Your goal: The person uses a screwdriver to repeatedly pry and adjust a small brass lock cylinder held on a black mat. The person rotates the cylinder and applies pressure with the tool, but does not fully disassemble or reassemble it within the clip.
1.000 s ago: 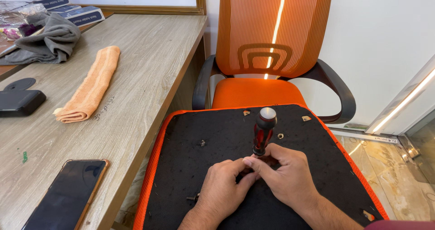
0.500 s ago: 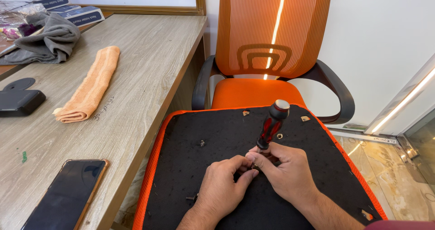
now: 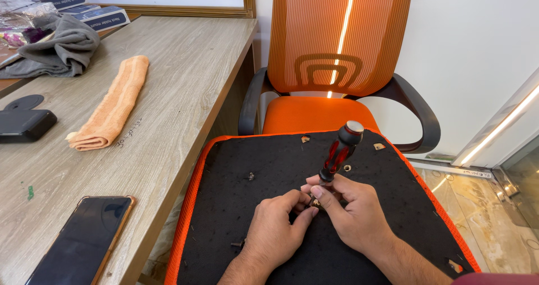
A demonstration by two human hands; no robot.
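Low in the frame's centre, the left hand point(image 3: 276, 229) pinches a small metal fastener, hard to make out, against the black seat underside point(image 3: 269, 161). Just right, the right hand point(image 3: 352, 215) grips the red-and-black screwdriver point(image 3: 339, 152), now tipped rightward from upright, seemingly mid-turn.

I've got the seat pad point(image 3: 269, 167) near centre, chair point(image 3: 337, 55) behind it, desk point(image 3: 185, 71) left; on the desk, towel point(image 3: 112, 102) far, phone point(image 3: 84, 240) near.

Bright, even daylight fills the room; a lit strip glares through the mesh chair back point(image 3: 339, 38), shadows stay soft, everything sharp, edges slightly bowed.
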